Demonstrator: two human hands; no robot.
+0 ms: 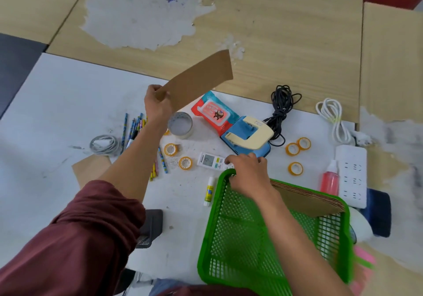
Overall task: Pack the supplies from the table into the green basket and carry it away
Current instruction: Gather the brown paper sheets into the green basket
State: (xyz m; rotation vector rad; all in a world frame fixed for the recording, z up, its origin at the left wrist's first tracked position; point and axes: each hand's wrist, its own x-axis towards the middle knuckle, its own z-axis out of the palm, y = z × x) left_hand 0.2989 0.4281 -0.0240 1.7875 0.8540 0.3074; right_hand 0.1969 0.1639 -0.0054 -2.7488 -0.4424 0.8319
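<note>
My left hand holds one end of a long brown cardboard strip in the air above the white table. The green mesh basket sits tilted at the near right edge, with several cardboard sheets leaning inside its far wall. My right hand rests on the basket's far rim and grips it, just in front of a white remote. Spread over the table are a tape roll, small yellow tape rolls, a glue stick, a wipes pack and a blue hole punch.
Pencils and a grey cable lie at the left, next to another cardboard piece. A black cable, white cable, power strip and pink bottle lie at the right. A wooden table adjoins behind.
</note>
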